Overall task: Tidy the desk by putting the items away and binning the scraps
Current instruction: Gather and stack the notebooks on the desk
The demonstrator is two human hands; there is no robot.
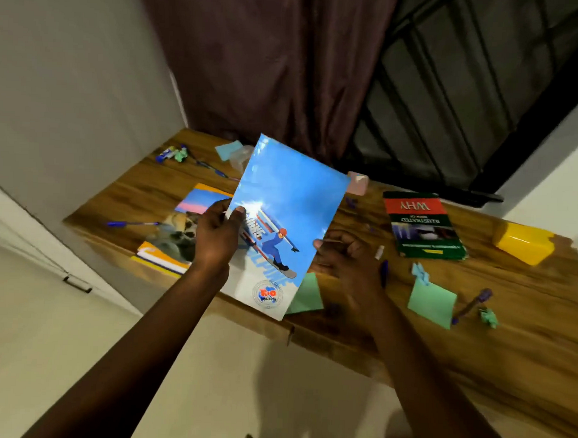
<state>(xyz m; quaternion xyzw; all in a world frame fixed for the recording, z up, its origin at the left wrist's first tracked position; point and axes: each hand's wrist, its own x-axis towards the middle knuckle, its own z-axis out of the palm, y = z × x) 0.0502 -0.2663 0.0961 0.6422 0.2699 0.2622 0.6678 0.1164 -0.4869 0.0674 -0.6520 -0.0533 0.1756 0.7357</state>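
Left hand (216,239) grips the blue exercise book (288,199) at its left edge, thumb on the cover. The book is held off the bench (492,363), tilted, with its snowboarder cover toward the camera. Right hand (342,258) is at the book's 4 o'clock, thumb tip on the right edge, fingers curled. Cannot tell whether it pinches the book or only touches it.

Positions, with the held book as dial centre:
- 9 o'clock: stack of notebooks (175,244) flat on the bench, partly hidden by the left hand. A long blue pen (132,224) lies just past it.
- 10 o'clock, far corner: markers (167,153) with a far green scrap (180,155) against them.
- 11 o'clock: pale blue note (228,149) and clear cup (240,156), the cup partly behind the book's top corner.
- 2 o'clock: pink block (359,183), just beside the book's upper right corner.
- 3 o'clock: green book (425,227) lying flat, its title "WHY" upside down to the camera. Yellow box (522,241) lies farther out.
- 4 o'clock, past the right hand: white cap (380,252); pale blue scrap (420,272) at the top edge of a green note (432,304); purple pen (471,304); near green scrap (489,317) just beside the pen.
- 5 o'clock: second green note (306,294), partly covered by the book's lower corner.
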